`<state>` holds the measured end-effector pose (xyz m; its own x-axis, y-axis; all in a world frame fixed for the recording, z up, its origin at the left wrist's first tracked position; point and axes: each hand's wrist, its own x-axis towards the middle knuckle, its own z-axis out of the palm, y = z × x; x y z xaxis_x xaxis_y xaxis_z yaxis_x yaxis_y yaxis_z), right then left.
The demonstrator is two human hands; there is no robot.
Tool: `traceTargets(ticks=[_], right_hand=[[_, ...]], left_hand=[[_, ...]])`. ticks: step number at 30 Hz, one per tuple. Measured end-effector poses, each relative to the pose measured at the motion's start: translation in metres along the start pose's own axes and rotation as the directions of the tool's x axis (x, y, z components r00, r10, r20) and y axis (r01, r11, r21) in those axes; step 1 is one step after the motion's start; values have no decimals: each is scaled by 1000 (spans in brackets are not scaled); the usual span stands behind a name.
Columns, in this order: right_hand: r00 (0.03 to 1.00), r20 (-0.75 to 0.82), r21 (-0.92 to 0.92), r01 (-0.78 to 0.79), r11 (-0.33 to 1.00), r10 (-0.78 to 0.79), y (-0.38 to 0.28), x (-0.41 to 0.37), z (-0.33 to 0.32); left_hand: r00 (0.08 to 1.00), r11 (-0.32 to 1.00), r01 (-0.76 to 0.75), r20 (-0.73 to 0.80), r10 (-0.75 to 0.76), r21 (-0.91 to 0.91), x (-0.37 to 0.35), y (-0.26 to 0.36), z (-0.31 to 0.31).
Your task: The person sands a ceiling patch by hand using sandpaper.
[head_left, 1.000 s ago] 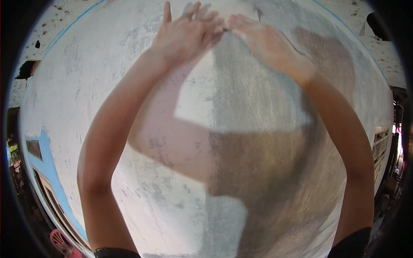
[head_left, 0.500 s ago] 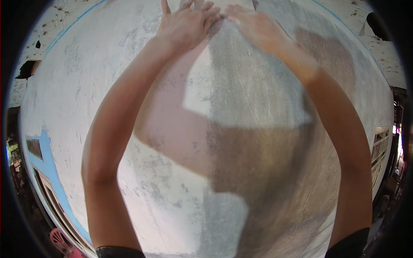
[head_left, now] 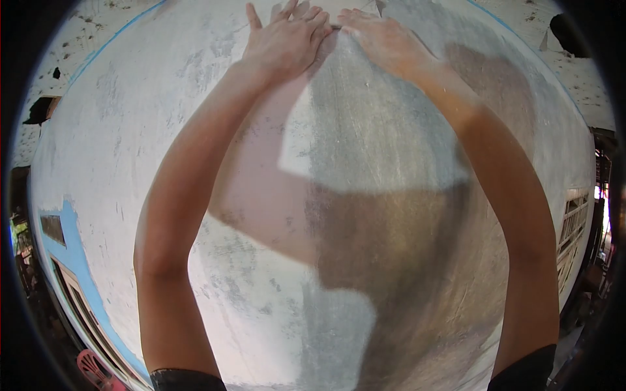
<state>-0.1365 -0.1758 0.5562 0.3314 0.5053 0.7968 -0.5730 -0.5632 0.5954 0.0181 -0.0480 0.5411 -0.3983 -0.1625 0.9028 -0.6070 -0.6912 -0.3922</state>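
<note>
High against the plastered wall (head_left: 254, 326), both my hands are raised close together, with a small gap between them. My left hand (head_left: 287, 40) is at top centre-left, one outer finger spread away and the others bent forward near the wall. To its right is my right hand (head_left: 391, 42), its fingers close together and pointing inward. A thin dark edge (head_left: 336, 27) shows between the hands, and a greyish corner (head_left: 380, 8) sticks up behind the right one. They look like parts of one flat thing under the fingers, mostly hidden; its kind cannot be made out.
The wall is whitish on the left and greyer on the right, crossed by shadows of my arms. Blue paint (head_left: 81, 241) borders a framed opening (head_left: 85, 306) at left, above a pink plastic chair (head_left: 94, 368). A slatted window (head_left: 574, 221) is at right.
Both hands stay high on the wall and have shifted only slightly. My left forearm has moved a little to the right in view, and the hands look less blurred.
</note>
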Motion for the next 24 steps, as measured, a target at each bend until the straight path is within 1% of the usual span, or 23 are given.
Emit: traceTargets(ticks=[1,3,4,7,8,10,11,13,15,16,18,19,21,22,24], right_hand=[[998,-53,9,22,1000,-21,1,-8,2],[996,-39,-3,85,996,-85,-11,-41,-5],[993,-30,-8,117,993,-117,-18,-56,-9],[992,-13,-3,122,992,-122,-17,-68,-8],[995,-32,-29,91,995,-92,-10,-58,-6],[997,-68,-74,33,997,-38,9,-26,-2],[999,-47,-40,5,999,-7,11,-21,-3],[998,6,22,-59,998,59,11,-16,-10],[999,-37,-37,17,999,-18,-1,-49,-9],[996,-58,-66,57,996,-61,-7,-63,-10],[999,-13,-63,49,997,-49,-12,-73,-19],[999,10,-58,44,997,-43,-15,-74,-20],[999,-45,-43,27,999,-29,2,-46,-12],[997,-69,-38,17,999,-20,8,-34,-11],[995,11,-17,-97,995,97,9,-16,-11]], left_hand=[[1000,1000,-6,-5,6,-16,-7,7,-1],[1000,999,-14,-23,13,-44,-36,21,-7],[994,996,-93,-57,92,-8,-50,27,-9],[990,989,-137,-5,137,-60,-52,28,-17],[994,991,-100,-44,97,-85,-37,24,-9],[997,985,-56,-69,45,-165,-4,17,-1],[996,978,-30,-85,12,-206,8,15,1],[997,983,-34,-73,21,-179,5,20,-2],[997,987,-30,-72,19,-155,-19,29,-6],[996,985,-71,-59,62,-158,-29,32,-9],[988,975,-152,-31,149,-164,-45,34,-12],[992,979,-124,-30,120,-164,-39,32,-10],[997,985,-66,-38,60,-158,-11,26,-5],[999,976,-52,-27,47,-213,-6,22,-12],[1000,948,-24,-20,18,-318,6,13,-27]])
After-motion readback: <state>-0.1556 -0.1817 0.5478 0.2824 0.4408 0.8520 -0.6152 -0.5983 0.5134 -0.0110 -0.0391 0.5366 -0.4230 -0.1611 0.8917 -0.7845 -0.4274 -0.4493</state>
